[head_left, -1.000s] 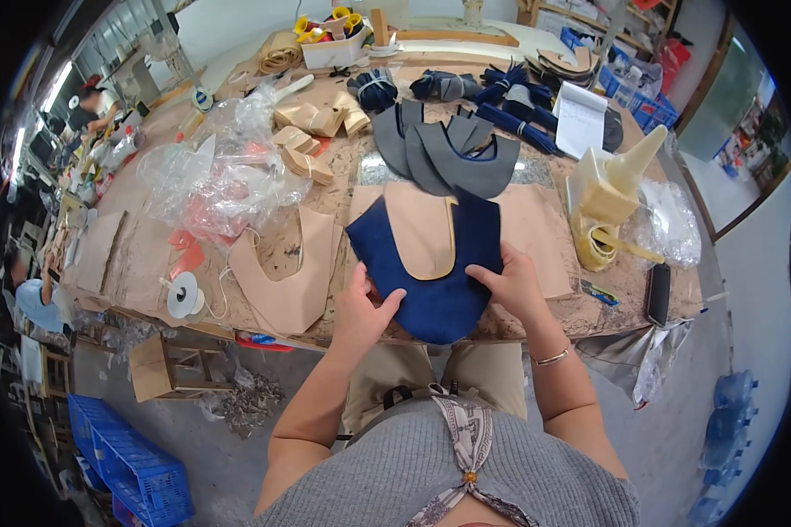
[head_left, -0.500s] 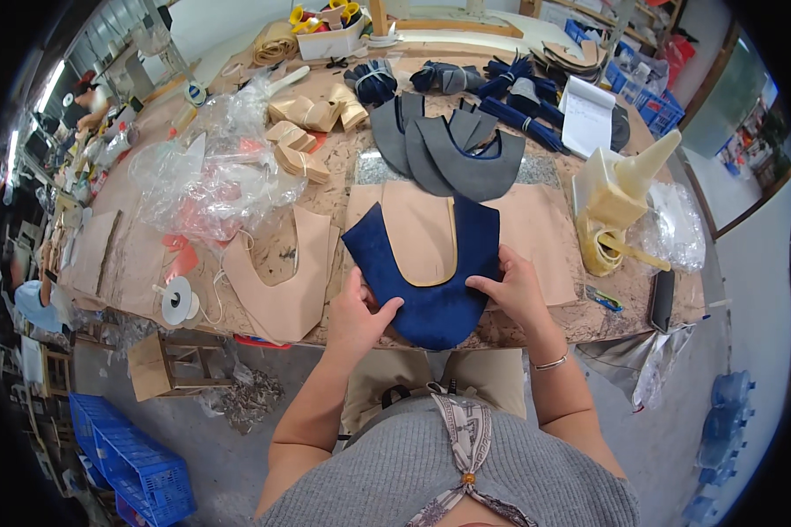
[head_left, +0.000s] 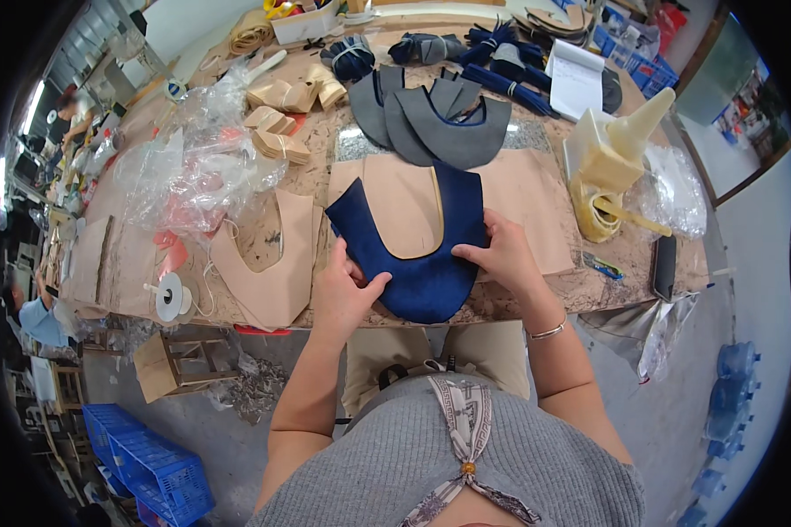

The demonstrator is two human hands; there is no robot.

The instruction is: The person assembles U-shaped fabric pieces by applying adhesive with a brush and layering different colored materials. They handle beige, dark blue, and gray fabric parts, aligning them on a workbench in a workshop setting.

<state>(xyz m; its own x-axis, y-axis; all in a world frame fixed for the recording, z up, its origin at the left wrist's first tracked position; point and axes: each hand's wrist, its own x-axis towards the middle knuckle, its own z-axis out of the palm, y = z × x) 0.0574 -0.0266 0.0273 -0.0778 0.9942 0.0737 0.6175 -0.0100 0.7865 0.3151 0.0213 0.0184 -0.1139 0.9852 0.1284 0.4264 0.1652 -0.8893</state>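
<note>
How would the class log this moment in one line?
left hand: holds blue U-shaped piece, left side; right hand: holds right side; beyond: grey pieces; left: tan piece

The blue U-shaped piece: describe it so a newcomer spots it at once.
On the worktable, look between the left hand and right hand. They hold the blue U-shaped piece, its opening facing away; deep blue colour sets it apart from the grey curved pieces beyond and the beige piece at left.
</note>
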